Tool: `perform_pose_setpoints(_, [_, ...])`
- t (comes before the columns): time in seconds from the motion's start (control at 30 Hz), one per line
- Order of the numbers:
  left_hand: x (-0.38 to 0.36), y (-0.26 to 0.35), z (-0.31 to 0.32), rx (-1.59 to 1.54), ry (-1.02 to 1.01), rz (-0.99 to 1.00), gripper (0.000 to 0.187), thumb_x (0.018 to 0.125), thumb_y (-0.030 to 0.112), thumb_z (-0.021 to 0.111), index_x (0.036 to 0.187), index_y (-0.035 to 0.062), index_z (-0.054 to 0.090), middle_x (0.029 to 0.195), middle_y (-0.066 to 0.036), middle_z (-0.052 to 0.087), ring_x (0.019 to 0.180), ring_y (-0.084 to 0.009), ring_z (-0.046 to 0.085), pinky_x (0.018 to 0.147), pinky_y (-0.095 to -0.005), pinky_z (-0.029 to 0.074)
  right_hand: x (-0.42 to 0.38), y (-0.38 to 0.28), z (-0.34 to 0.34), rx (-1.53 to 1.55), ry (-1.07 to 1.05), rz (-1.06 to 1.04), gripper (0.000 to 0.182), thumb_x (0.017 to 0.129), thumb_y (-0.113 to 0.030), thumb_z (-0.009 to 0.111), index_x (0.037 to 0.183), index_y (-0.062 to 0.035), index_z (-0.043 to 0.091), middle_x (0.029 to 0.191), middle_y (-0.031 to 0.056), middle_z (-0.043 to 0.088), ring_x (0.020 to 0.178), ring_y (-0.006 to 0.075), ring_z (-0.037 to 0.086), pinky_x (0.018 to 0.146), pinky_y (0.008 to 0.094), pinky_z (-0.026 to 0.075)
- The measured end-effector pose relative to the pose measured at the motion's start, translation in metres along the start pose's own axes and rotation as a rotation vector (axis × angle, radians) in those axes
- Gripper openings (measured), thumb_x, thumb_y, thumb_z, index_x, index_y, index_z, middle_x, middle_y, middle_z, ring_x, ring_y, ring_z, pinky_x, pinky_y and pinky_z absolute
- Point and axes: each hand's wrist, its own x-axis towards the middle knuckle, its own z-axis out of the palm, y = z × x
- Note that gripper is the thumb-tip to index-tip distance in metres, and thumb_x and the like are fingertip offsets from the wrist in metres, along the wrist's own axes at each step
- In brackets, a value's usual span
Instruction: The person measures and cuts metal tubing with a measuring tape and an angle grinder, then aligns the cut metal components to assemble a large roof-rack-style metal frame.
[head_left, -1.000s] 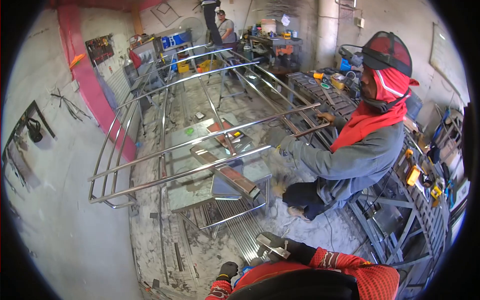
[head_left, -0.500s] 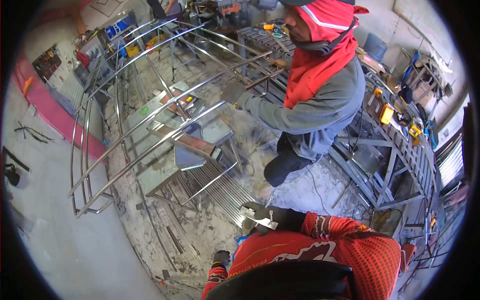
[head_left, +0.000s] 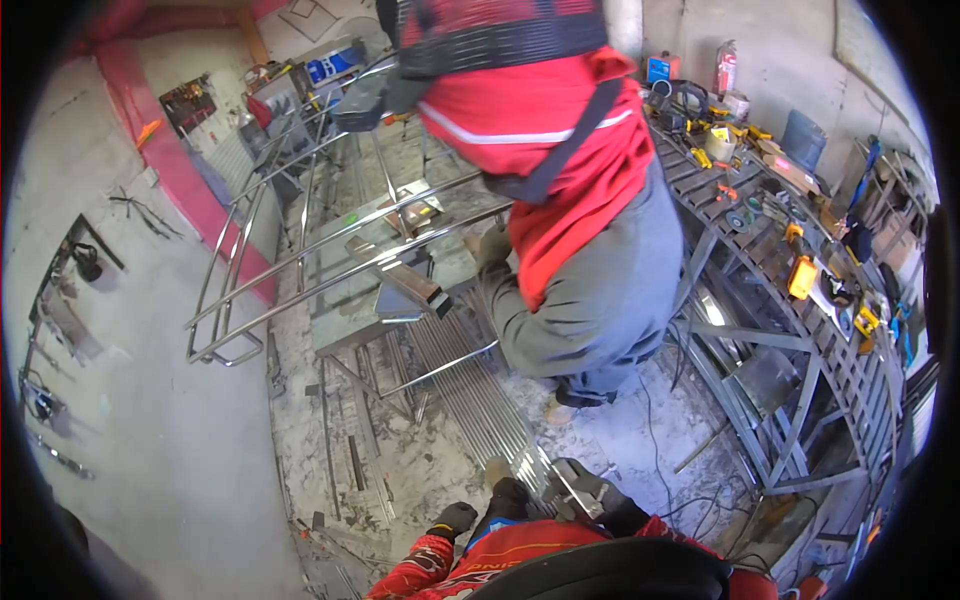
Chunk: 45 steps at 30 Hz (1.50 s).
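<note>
My right hand (head_left: 598,492), in a dark glove, is closed around a small shiny metal piece (head_left: 572,488) with a pin on it; its exact kind does not show. Just beyond it lie the near ends of a row of silver tubes (head_left: 465,385) on the floor. My left hand (head_left: 456,518), also gloved, is low beside my leg with its fingers curled and nothing visible in them. Ahead, a person in a red hood and grey sleeves (head_left: 590,250) bends over a large curved frame of shiny tubing (head_left: 300,292), their gloved hand close to it.
A low metal table (head_left: 345,335) stands under the frame, with a rectangular steel tube (head_left: 400,275) on it. To the right, a slatted workbench (head_left: 715,205) carries several tools. A cable (head_left: 650,430) runs over the dusty floor. A fire extinguisher (head_left: 726,68) stands at the back.
My view has shifted. The person has bent down lower over the frame, and my right hand with the metal piece now appears lower and further right, by the tube ends.
</note>
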Motion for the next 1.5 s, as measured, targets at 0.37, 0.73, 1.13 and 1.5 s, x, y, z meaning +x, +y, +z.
perform_pose_setpoints(0.37, [-0.066,-0.015,0.018,0.909,-0.203,0.502,0.026,0.088,0.024,0.053,0.100,0.0101,0.072,0.103,-0.020,0.069,0.098,-0.0402,0.066,0.090,-0.0463,0.052,-0.143,0.015,-0.022,0.137,0.072,-0.099,0.057,0.085,-0.020,0.070,0.135,-0.0105,0.044,0.109,0.0194,0.066,0.073,0.0248,0.066,0.062,0.0389,0.058])
perform_pose_setpoints(0.73, [-0.070,-0.013,0.026,0.760,-0.082,0.288,0.046,0.089,0.046,0.058,0.113,0.0085,0.071,0.120,-0.019,0.067,0.111,-0.0335,0.063,0.099,-0.0411,0.047,-0.113,-0.033,0.063,0.028,0.082,-0.191,0.041,0.090,-0.014,0.067,0.126,-0.0093,0.049,0.107,0.0169,0.067,0.073,0.0201,0.065,0.062,0.0347,0.057])
perform_pose_setpoints(1.13, [-0.101,0.009,0.032,0.275,0.051,0.008,0.046,0.084,0.039,0.059,0.115,0.0065,0.071,0.122,-0.020,0.066,0.114,-0.0340,0.062,0.100,-0.0392,0.047,-0.105,-0.042,0.064,0.010,0.125,-0.048,0.048,0.089,-0.032,0.066,0.129,-0.0132,0.047,0.107,0.0201,0.065,0.069,0.0287,0.065,0.061,0.0456,0.054])
perform_pose_setpoints(1.5, [-0.058,-0.027,0.031,0.363,-0.019,0.150,0.041,0.084,0.039,0.058,0.110,0.0111,0.074,0.111,-0.015,0.071,0.106,-0.0308,0.066,0.097,-0.0370,0.049,-0.062,-0.077,0.063,-0.392,0.360,0.049,0.050,0.091,-0.041,0.063,0.132,-0.0153,0.048,0.105,0.0193,0.065,0.065,0.0256,0.062,0.062,0.0467,0.056])
